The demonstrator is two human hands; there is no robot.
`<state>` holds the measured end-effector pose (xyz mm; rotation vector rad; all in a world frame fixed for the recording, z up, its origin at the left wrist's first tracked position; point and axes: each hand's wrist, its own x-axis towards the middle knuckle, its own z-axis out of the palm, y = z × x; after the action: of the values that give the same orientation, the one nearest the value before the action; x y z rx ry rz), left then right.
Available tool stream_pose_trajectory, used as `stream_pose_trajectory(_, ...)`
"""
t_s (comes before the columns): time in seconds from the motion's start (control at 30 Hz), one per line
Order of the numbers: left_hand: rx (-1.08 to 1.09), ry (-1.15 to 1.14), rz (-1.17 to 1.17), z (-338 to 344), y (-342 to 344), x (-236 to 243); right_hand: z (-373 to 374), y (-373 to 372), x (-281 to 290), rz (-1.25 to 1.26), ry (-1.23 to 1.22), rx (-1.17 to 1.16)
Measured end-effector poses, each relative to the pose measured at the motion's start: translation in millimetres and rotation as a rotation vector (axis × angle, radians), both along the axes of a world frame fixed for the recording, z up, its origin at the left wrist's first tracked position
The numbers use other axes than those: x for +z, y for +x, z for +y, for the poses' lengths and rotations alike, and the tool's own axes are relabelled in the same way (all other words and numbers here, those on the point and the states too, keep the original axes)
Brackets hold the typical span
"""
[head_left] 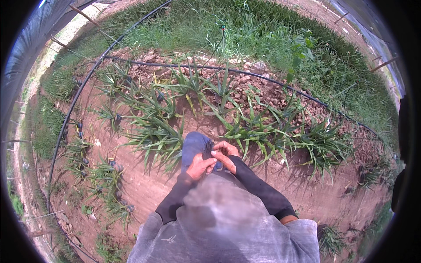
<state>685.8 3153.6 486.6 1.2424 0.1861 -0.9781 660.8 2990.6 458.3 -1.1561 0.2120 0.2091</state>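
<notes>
My left hand [200,167] and my right hand [226,154] meet in front of my body, above my blue trouser leg [192,143]. Thin dark strands [208,150] stick up in a bunch from the closed fingers of my left hand. What they are made of is too small to tell. The fingers of my right hand are bent and pinched close to the left fingertips. Whatever lies between them is too small to make out. Spiky green aloe-like plants [160,133] grow just beyond my hands, and more such plants [250,127] stand to the right.
A black hose [245,71] runs across the stony soil behind the plants, and another hose [72,107] curves down the left side. Small dark pots [118,193] with plants line the left. Tall grass [263,26] fills the back. Bare reddish soil [144,184] surrounds me.
</notes>
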Motion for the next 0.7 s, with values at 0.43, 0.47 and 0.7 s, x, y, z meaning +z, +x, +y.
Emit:
stream_pose_trajectory(0.43,-0.036,-0.246,0.127,-24,140,-24,-18,118,-3,0.049,-0.176,-0.136)
stream_pose_trajectory(0.47,-0.047,-0.256,0.146,-21,158,-27,-12,136,-4,0.029,-0.225,-0.194)
stream_pose_trajectory(0.7,-0.217,-0.228,0.155,27,293,-50,29,274,-15,0.110,-0.102,-0.290)
